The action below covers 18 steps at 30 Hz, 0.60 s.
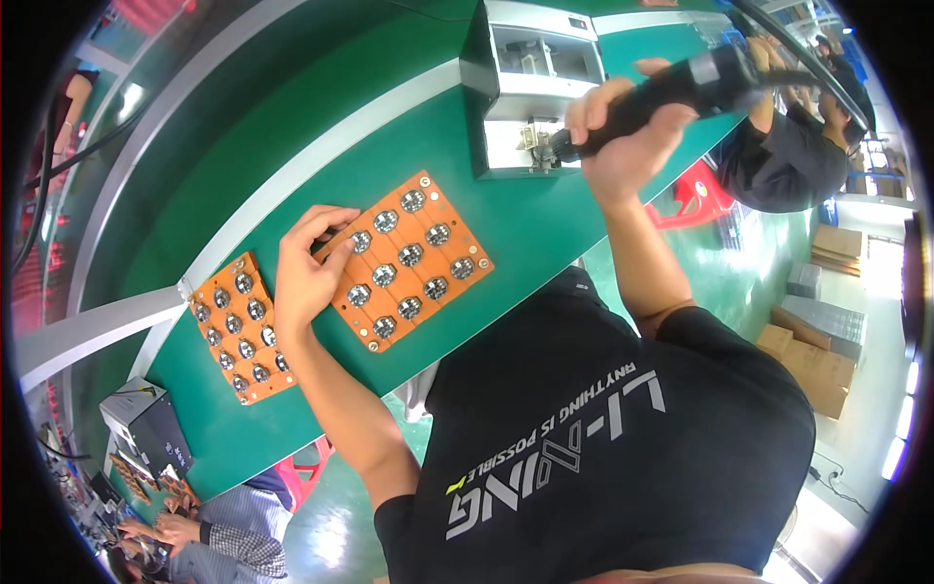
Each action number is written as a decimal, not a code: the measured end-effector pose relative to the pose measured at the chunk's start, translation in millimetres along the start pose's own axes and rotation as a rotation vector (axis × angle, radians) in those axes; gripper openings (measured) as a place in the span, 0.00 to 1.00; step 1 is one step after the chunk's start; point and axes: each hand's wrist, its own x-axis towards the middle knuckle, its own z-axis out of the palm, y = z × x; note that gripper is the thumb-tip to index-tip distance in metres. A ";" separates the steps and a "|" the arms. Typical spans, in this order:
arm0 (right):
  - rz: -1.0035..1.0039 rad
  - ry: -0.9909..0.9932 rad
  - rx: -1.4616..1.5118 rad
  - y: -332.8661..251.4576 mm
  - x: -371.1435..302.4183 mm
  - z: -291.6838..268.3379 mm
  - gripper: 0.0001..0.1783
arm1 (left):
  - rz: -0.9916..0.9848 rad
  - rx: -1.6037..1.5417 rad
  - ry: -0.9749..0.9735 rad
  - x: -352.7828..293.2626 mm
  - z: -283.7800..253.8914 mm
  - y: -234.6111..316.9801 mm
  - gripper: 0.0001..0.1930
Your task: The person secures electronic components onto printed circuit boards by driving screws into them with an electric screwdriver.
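Note:
My right hand [630, 131] is wrapped round a black electric screwdriver [671, 97]. The tool is tilted, with its tip end down at the small metal outlet of a screw feeder [535, 127], a grey and black box with an open front. My left hand [313, 261] grips the far left edge of an orange fixture board [420, 282], its thumb close to one of the round parts [360, 241]. Several round metallic parts with small components sit in rows across this board. A second orange board [268, 387] with similar round parts lies to the left, partly behind my left wrist.
Both boards lie on a green bench [525, 219] with a pale raised rail [321, 136] along its far side. A black box [146, 428] stands at the left end. Co-workers sit at both ends, and red stools [693, 200] stand below.

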 end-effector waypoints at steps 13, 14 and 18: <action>0.246 -0.243 0.179 12.0 -28.8 55.4 0.41 | 0.042 0.006 0.032 0.3 0.6 -4.9 0.18; 0.249 -0.276 0.195 12.7 -33.7 69.6 0.41 | 0.039 0.001 0.036 -0.9 0.1 -4.3 0.17; 0.240 -0.363 0.268 23.5 -50.6 123.8 0.44 | 0.013 -0.024 0.044 -2.5 -0.5 -3.4 0.17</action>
